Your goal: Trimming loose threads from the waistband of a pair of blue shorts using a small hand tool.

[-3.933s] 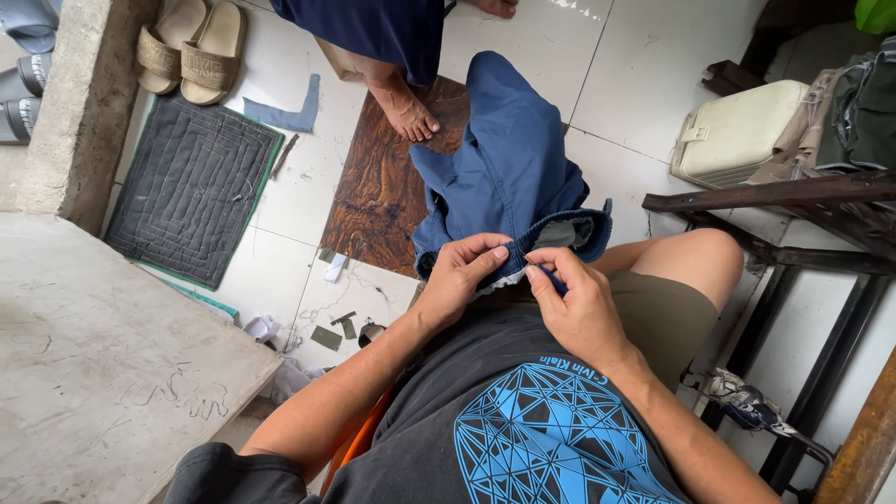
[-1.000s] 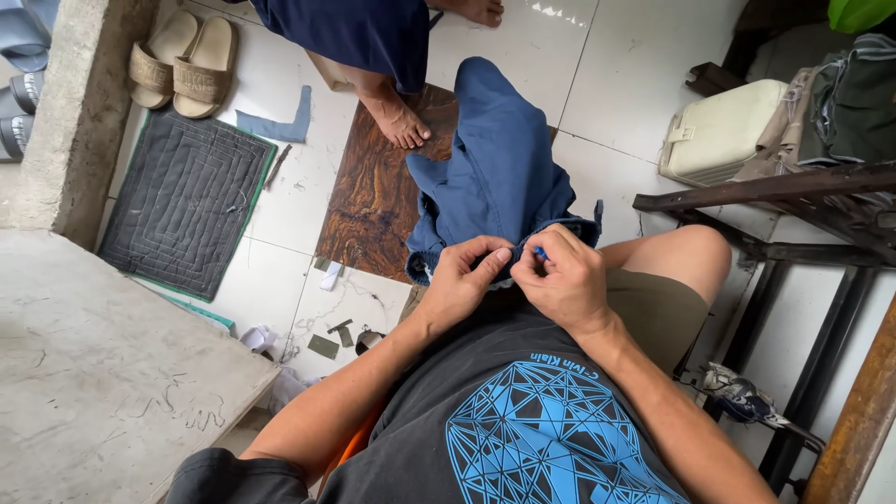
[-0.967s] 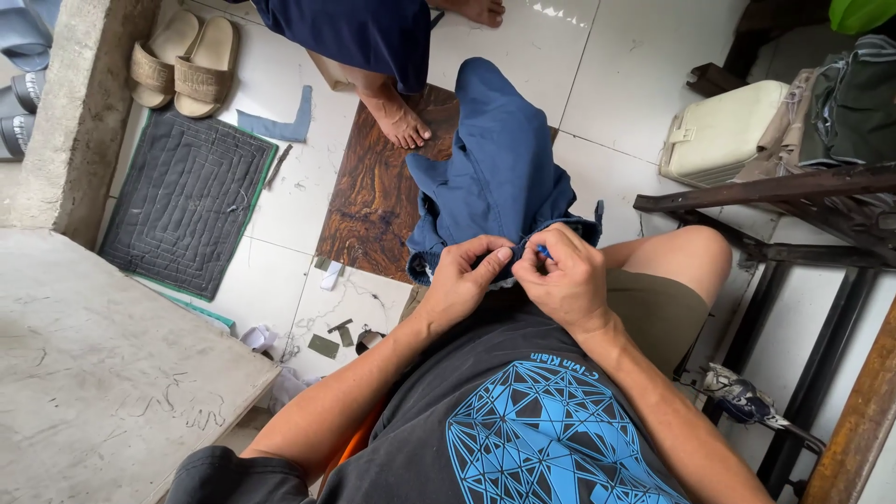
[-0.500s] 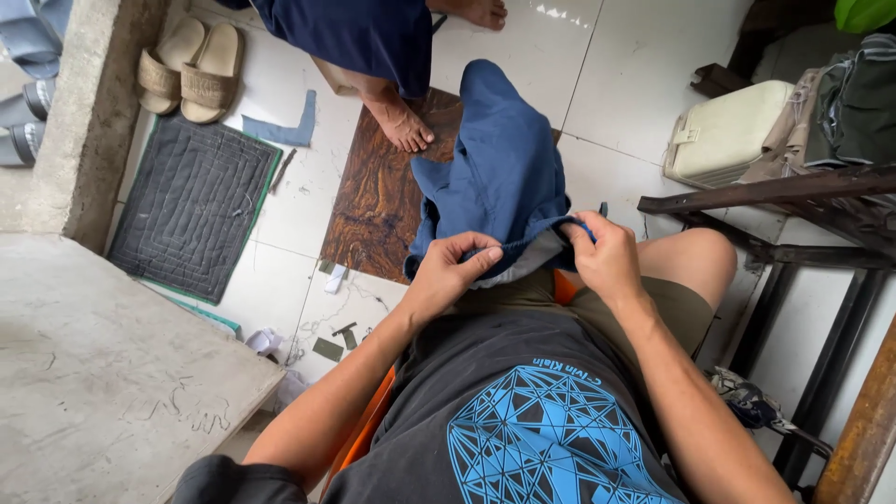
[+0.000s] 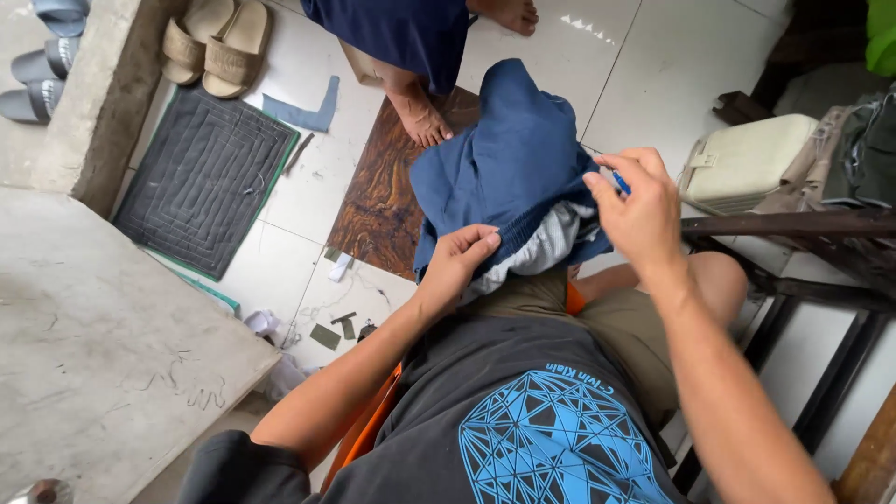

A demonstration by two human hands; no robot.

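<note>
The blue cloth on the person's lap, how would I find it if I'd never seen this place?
Start at the white tiled floor and find the brown wood-patterned slab. Just right of it, the blue cloth is draped over the seated person's knee, pinched by the left hand and right hand. It alone shows a pale lining at its edge.

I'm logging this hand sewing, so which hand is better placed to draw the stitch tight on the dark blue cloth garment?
Probably the right hand: it's lifted off the dark blue cloth garment, pinching something small, while the left hand pins the hem.
</note>
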